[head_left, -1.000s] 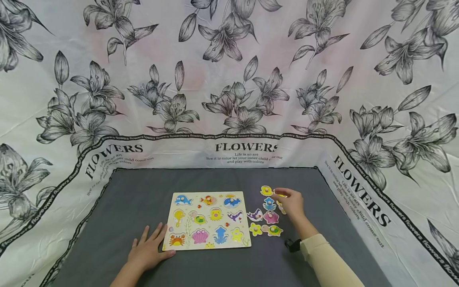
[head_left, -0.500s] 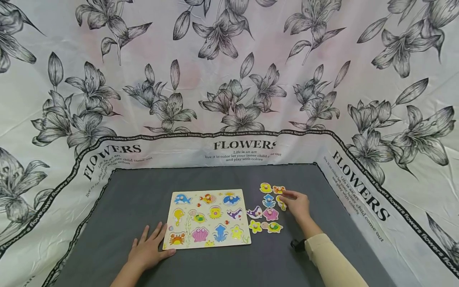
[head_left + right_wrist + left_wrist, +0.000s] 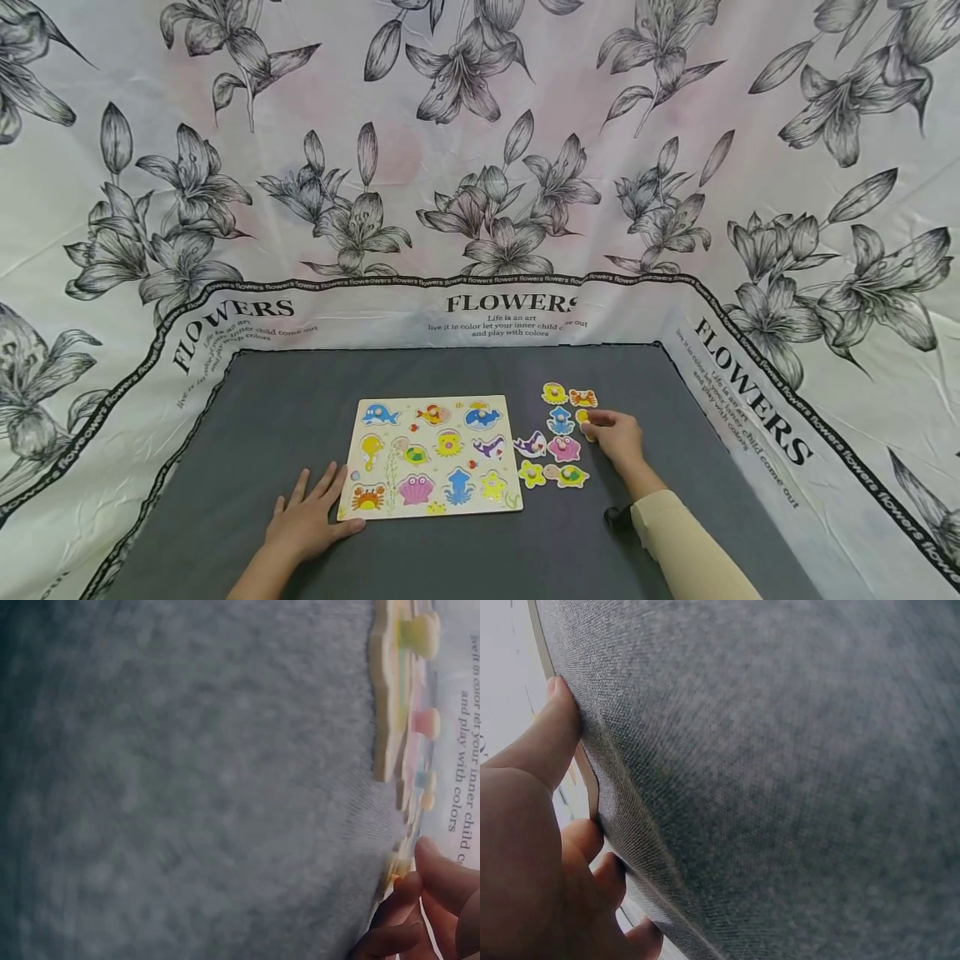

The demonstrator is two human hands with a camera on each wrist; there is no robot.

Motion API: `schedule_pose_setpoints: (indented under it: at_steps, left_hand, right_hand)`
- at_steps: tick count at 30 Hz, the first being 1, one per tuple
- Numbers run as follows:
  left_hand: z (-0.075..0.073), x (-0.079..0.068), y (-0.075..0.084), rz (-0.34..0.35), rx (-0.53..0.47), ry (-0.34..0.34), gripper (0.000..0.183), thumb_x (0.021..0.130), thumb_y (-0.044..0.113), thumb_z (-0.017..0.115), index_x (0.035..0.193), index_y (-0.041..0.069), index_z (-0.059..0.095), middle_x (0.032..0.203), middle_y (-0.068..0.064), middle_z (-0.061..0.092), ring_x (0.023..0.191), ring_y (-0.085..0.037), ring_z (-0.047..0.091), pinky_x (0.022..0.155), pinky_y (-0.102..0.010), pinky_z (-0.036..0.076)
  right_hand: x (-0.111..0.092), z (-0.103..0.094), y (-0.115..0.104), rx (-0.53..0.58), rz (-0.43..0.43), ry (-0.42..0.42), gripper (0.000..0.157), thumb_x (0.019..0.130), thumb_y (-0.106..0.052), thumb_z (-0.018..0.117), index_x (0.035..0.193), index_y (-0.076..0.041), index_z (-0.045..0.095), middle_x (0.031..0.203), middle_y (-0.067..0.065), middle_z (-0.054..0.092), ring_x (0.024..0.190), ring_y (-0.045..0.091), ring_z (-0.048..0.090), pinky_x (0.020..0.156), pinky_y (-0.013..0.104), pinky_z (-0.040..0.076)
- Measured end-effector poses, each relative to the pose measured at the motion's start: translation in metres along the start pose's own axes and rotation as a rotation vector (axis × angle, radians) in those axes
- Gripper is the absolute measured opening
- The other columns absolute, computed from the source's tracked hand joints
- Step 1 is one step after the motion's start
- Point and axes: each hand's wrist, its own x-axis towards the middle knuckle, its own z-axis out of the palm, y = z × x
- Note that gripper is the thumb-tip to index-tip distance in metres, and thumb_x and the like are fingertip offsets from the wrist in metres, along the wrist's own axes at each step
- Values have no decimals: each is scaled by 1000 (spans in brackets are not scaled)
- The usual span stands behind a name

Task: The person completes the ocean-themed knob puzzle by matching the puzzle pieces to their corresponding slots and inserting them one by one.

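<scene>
My left hand lies spread on the dark cloth, its thumb and fingertips against the lower left corner of a pale wooden puzzle board. In the left wrist view the thumb touches the board's edge. My right hand is at a yellow seahorse puzzle piece, pinching it between thumb and fingers; the hand partly hides it. Around it lie knobbed pieces: a crab, a yellow octopus, a blue squid and a pink shell.
Nearer the board lie a purple whale piece, a yellow star piece and a turtle piece. Sea animal pictures cover the board. Dark grey cloth covers the table, and a flower-printed sheet rises behind it.
My right hand has moved from over the crab piece down toward me to the seahorse piece, leaving the crab in plain view. My left hand stays at the board's corner.
</scene>
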Motion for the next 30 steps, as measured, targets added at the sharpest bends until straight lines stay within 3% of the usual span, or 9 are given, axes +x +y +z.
schedule_pose_setpoints:
  at_steps: [9, 23, 30]
  left_hand:
    - [-3, -1, 4, -2, 1, -4, 113, 75, 77, 67, 161, 15, 29, 167, -15, 23, 152, -52, 6, 111, -80, 9]
    - [1, 3, 0, -21, 10, -20, 117, 73, 81, 65, 161, 15, 28, 167, -15, 22, 152, -53, 6, 111, -80, 8]
    - [1, 4, 1, -30, 6, -32, 117, 73, 81, 65, 161, 15, 27, 168, -16, 20, 152, -53, 4, 111, -80, 6]
  right_hand:
    - [-4, 1, 0, -45, -55, 21, 26, 92, -11, 74, 115, 0, 75, 115, 20, 73, 113, 37, 62, 97, 53, 46]
    - [-4, 1, -8, -56, -91, 60, 25, 92, -18, 75, 112, -3, 78, 118, 20, 73, 120, 41, 61, 103, 56, 45]
    - [-7, 3, -20, -63, -128, 85, 25, 91, -21, 77, 109, -5, 79, 114, 19, 74, 115, 39, 64, 98, 53, 48]
